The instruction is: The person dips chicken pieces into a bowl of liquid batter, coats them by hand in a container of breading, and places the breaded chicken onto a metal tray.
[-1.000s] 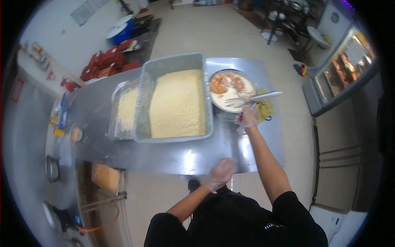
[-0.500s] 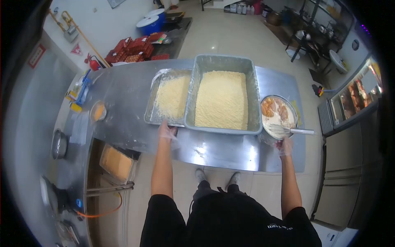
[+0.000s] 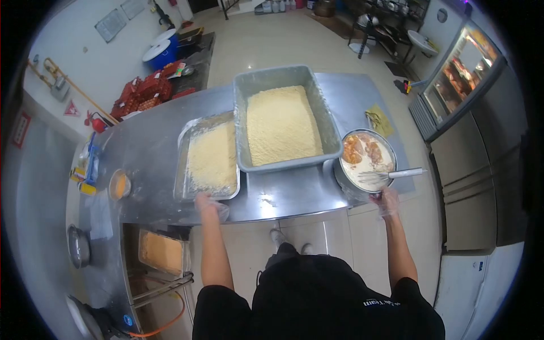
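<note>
My left hand point(image 3: 207, 204), in a clear plastic glove, has its fingers closed on the near edge of a metal tray point(image 3: 180, 177) spread with pale yellow crumbs. Also gloved, my right hand point(image 3: 386, 200) grips the near side of a round metal bowl point(image 3: 347, 180). Milky liquid and orange-brown pieces of what looks like raw meat fill the bowl, and a whisk point(image 3: 391, 174) leans in it, its handle over the right rim. Between tray and bowl, farther back, a large grey bin point(image 3: 292, 164) holds a heap of the same pale crumbs point(image 3: 283, 124).
Behind the bowl a yellow cloth point(image 3: 381, 120) lies on the steel table point(image 3: 153, 153). At left are a small bowl of orange powder point(image 3: 119, 185), a blue basket point(image 3: 89, 161) and an empty metal bowl point(image 3: 78, 246). A lit display fridge point(image 3: 462, 73) stands at right.
Tray and bowl have both slid toward me relative to the grey bin, with my hands on them. The bowl is now farther from the yellow cloth. My view has turned.
</note>
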`<state>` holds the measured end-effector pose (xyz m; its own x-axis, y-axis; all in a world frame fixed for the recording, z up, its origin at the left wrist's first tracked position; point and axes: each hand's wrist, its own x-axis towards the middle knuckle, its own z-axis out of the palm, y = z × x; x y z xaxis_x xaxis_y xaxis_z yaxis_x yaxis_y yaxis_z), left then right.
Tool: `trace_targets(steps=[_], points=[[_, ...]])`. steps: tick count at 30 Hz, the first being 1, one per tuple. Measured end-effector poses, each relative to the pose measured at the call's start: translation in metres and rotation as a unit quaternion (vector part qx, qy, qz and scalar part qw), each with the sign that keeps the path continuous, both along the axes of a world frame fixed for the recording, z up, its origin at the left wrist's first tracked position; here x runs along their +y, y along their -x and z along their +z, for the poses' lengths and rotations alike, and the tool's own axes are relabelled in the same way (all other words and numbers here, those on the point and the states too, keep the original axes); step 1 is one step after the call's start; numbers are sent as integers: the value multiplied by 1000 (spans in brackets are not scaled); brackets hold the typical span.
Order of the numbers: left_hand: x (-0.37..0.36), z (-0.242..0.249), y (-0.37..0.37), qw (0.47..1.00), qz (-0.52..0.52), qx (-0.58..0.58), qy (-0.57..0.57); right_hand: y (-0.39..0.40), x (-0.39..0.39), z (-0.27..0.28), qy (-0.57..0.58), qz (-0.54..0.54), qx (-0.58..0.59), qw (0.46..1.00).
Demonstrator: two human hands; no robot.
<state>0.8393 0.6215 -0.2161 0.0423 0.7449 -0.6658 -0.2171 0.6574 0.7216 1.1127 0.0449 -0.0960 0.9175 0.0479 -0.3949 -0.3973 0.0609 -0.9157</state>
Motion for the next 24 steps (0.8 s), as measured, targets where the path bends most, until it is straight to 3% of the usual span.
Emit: trace_targets(steps=[2,5,8,10,17,20,24], points=[[-11,-2,27,999,24,27,-13,2,-13,-2,0,29,4,1000],[-58,40,58,995,33,40,-87,-4,-34,-14,4,88,-5,996],[-63,20,105,996,39,32,-77,1,-46,-16,-1,124,-24,992],[-100,56,116,995,47,-22,-80,-1,-55,-19,-21,164,-31,986],[-158,81,167,992,84,-43,-82,-6,-57,20,-5,232,8,973],[-188,99,168,989,131,-11,-69,-13,-68,20,-1,273,4,962],[-213,117,173,991,102,63,-54,-25,-66,49,-17,312,-4,950]])
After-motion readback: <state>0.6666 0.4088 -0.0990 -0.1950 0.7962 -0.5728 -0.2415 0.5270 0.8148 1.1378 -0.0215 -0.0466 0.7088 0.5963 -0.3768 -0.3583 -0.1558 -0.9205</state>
